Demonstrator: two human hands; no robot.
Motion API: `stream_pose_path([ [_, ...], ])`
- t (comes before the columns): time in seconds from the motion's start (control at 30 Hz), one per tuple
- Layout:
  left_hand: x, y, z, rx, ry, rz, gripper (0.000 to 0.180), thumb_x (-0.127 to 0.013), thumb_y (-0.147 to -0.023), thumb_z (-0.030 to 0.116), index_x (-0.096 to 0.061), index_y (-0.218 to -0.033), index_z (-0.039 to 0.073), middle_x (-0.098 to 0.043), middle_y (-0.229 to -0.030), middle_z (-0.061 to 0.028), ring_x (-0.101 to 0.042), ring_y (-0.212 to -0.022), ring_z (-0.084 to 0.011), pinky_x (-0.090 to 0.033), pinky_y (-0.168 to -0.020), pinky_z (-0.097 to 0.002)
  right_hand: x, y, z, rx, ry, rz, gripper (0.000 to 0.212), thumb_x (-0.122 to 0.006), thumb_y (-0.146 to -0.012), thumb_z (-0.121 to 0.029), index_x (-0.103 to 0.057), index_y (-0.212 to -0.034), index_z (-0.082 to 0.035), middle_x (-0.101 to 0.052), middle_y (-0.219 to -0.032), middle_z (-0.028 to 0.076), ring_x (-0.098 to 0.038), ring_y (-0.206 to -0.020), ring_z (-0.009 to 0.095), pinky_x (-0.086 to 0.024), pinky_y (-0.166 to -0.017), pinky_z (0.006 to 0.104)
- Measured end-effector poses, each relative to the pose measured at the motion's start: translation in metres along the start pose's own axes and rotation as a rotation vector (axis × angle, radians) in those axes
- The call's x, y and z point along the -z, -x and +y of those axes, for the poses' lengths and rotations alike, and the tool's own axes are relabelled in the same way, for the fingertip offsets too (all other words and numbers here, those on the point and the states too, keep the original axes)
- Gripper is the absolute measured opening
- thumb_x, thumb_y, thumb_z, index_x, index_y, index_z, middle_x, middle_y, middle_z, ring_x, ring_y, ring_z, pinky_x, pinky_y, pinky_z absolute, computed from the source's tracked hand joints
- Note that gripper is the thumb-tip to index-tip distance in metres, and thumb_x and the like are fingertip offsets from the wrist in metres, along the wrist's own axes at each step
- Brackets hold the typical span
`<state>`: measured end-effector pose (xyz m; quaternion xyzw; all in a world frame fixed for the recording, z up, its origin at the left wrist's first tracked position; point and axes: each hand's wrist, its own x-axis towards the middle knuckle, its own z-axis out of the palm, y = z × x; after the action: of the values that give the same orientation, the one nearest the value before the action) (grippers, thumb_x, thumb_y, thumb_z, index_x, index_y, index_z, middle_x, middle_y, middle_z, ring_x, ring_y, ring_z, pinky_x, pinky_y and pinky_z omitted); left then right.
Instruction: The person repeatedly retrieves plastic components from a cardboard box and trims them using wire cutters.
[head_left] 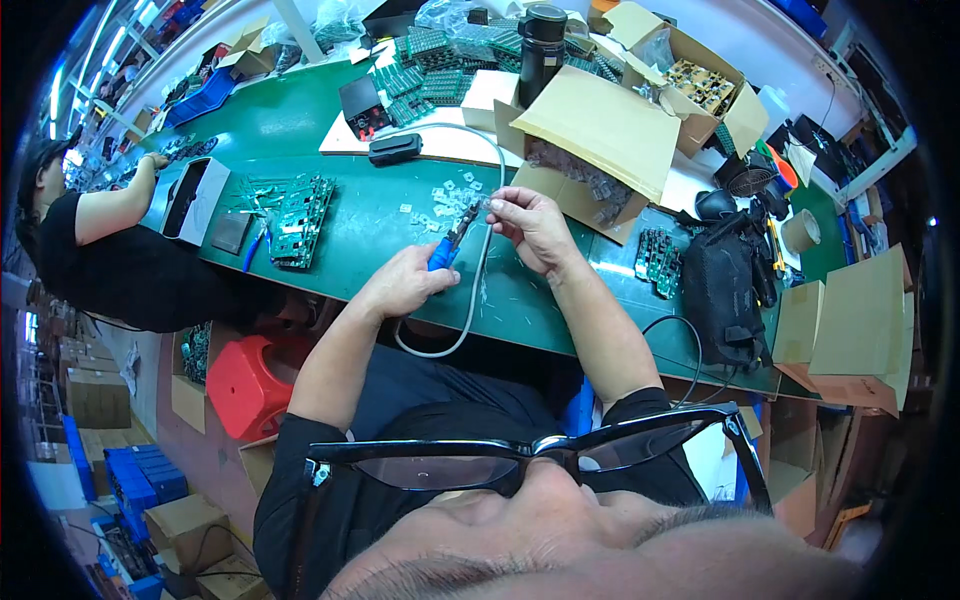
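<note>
My left hand (400, 284) is closed round the blue handles of a pair of pliers (448, 245), whose dark jaws point up and to the right. Close to the jaw tips, my right hand (532, 226) pinches a small pale part (488, 204) between thumb and fingertips. Its exact kind is too small to make out. Just beyond the pliers lies a loose scatter of small clear-white pieces (445, 200) on the green tabletop (375, 215). Thin pale slivers lie on the table below my right hand.
A grey cable (474, 300) loops around my working spot. An open carton (600, 130) of small clear parts stands ahead right, a black bag (722, 290) at right. Circuit boards (302, 222) and a co-worker (110, 230) are at left, a red stool (250, 385) below.
</note>
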<state>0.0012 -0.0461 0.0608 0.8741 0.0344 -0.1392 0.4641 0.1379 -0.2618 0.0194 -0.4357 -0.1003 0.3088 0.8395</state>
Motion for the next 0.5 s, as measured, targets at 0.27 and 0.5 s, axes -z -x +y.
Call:
stream_pose_path([
  [0.27, -0.001, 0.002, 0.002, 0.027, 0.106, -0.041, 0.037, -0.071, -0.088, 0.033, -0.065, -0.092, -0.003, -0.067, -0.076, -0.0133, -0.064, -0.071, -0.0245, -0.051, -0.072, -0.0396, -0.002, 0.001, 0.000, 0.016, 0.051, 0.027, 0.015, -0.076, -0.097, -0.006, -0.070, -0.110, -0.002, -0.074, -0.099, 0.006, -0.072, -0.085, 0.014, -0.060, -0.075, 0.0253],
  [0.5, -0.001, 0.005, 0.011, 0.069, -0.005, -0.009, 0.037, -0.070, -0.089, 0.034, -0.064, -0.087, -0.002, -0.066, -0.072, -0.0146, -0.064, -0.069, -0.0286, -0.051, -0.070, -0.0432, -0.002, 0.000, 0.000, 0.039, 0.098, 0.046, 0.016, -0.075, -0.097, -0.004, -0.069, -0.111, 0.000, -0.074, -0.097, 0.008, -0.073, -0.084, 0.015, -0.061, -0.075, 0.0264],
])
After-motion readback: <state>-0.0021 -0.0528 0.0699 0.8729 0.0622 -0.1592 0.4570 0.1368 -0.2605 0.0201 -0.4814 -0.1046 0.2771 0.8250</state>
